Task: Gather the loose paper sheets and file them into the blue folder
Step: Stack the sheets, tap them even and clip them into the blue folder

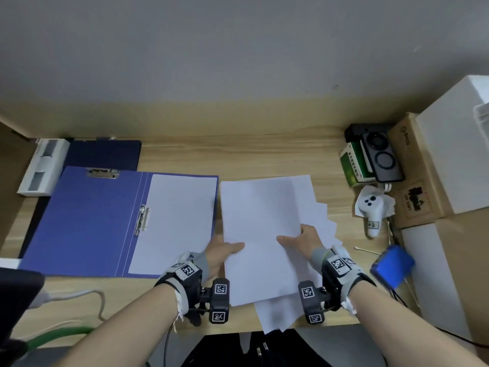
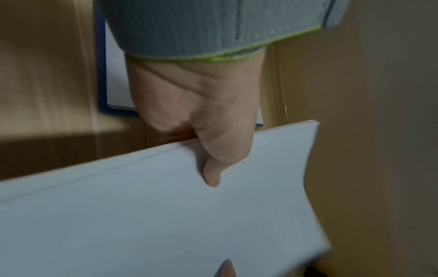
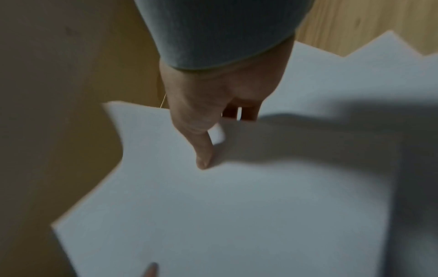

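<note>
The blue folder [image 1: 87,221] lies open on the desk at the left, with a white sheet [image 1: 177,221] in its right half. Just to its right, both hands hold a stack of white paper sheets [image 1: 260,223]. My left hand [image 1: 225,251] pinches the stack's left edge, thumb on top [image 2: 212,178]. On the right edge my right hand [image 1: 299,241] does the same with its thumb [image 3: 203,159] on the top sheet. More loose sheets [image 1: 321,218] fan out underneath at the right, and some [image 1: 275,316] hang over the desk's front edge.
A dark clipboard [image 1: 105,154] and a white holder [image 1: 43,168] sit behind the folder. At the right stand cardboard boxes [image 1: 412,165], a green box [image 1: 353,162], a white controller [image 1: 371,210] and a blue object [image 1: 393,264]. A cable [image 1: 87,295] runs at the front left.
</note>
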The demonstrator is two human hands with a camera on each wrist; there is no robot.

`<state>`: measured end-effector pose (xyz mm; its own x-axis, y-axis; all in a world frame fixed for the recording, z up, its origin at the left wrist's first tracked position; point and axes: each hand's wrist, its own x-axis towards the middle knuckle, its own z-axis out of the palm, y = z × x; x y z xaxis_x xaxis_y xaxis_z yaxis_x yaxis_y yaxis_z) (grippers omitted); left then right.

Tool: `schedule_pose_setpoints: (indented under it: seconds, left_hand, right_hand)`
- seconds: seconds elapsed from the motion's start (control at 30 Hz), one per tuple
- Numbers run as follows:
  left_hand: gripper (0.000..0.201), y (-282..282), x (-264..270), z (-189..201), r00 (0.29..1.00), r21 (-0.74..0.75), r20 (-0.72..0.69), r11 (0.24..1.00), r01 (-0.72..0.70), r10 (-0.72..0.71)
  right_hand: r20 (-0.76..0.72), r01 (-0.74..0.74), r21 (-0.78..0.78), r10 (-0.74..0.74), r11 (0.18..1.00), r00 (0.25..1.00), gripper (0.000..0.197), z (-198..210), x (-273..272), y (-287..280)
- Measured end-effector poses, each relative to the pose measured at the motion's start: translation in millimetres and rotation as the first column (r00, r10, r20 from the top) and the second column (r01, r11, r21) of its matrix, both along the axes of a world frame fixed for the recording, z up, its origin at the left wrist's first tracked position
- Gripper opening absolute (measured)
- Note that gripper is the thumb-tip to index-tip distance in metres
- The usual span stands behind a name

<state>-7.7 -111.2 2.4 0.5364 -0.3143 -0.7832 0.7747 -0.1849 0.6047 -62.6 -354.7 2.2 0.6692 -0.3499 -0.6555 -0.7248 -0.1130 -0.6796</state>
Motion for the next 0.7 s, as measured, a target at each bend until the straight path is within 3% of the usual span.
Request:
schedule_pose_setpoints:
  seconds: [0.1, 0.23, 0.4, 0.53, 0.63, 0.7]
  left_hand:
    - [0.034, 16.5, 8.4, -4.9, 0.993, 0.158, 0.032, 0.98, -0.117, 0.114]
    - [0.028, 42.6, 14.2, -11.1, 0.98, 0.253, 0.03, 0.947, -0.196, 0.195]
    - [0.03, 62.9, 14.8, -15.2, 0.964, 0.318, 0.026, 0.912, -0.26, 0.266]
    - [0.041, 62.8, 15.1, -14.3, 0.96, 0.31, 0.007, 0.912, -0.269, 0.28]
    - [0.04, 59.2, 19.2, -10.5, 0.956, 0.297, 0.02, 0.911, -0.285, 0.292]
    - [0.036, 57.1, 25.7, -5.2, 0.953, 0.296, 0.034, 0.908, -0.297, 0.301]
  right_hand:
    - [0.045, -0.04, -0.202, 0.05, 0.979, 0.998, 0.056, -12.5, 1.4, -1.6]
    - [-0.09, -0.244, -0.491, 0.23, 0.836, 0.969, 0.076, -15.6, 3.8, -2.6]
    - [-0.393, -0.547, -0.556, 0.382, 0.626, 0.836, 0.088, -14.3, 7.5, -4.6]
    - [-0.543, -0.691, -0.515, 0.431, 0.507, 0.721, 0.067, -13.8, 19.6, -8.6]
    - [-0.455, -0.664, -0.525, 0.483, 0.533, 0.748, 0.041, -13.3, 27.6, -18.4]
    - [-0.367, -0.63, -0.588, 0.527, 0.507, 0.767, 0.03, -9.3, 38.4, -28.7]
